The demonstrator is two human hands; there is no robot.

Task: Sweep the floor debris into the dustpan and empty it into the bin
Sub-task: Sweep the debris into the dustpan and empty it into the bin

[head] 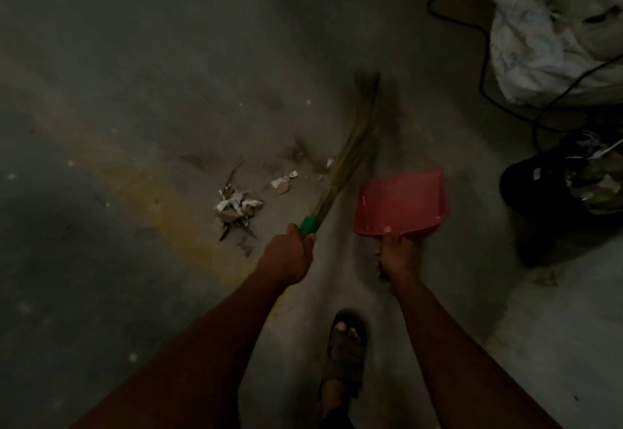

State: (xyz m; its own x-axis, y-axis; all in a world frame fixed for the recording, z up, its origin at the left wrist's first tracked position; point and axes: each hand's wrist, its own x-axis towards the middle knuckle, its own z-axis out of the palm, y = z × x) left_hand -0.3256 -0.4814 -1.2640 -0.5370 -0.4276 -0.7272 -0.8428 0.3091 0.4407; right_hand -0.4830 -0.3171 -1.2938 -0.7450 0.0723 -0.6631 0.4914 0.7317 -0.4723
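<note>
My left hand (290,253) grips the green handle of a straw broom (350,155), whose blurred bristles stretch up and away over the floor. My right hand (396,255) holds the handle of a red dustpan (403,201), thumb on top; the pan looks empty and sits just right of the broom. A pile of torn paper and cardboard debris (236,209) lies on the concrete floor to the left of the broom, with smaller scraps (285,181) above it. A black bin (559,186) stuffed with rubbish stands at the right edge.
A large white plastic sack (553,31) sits at the top right. Black cables (485,58) snake across the floor beside it. My sandalled foot (345,351) is at the bottom centre. A faded yellow stripe (161,206) crosses the dim floor.
</note>
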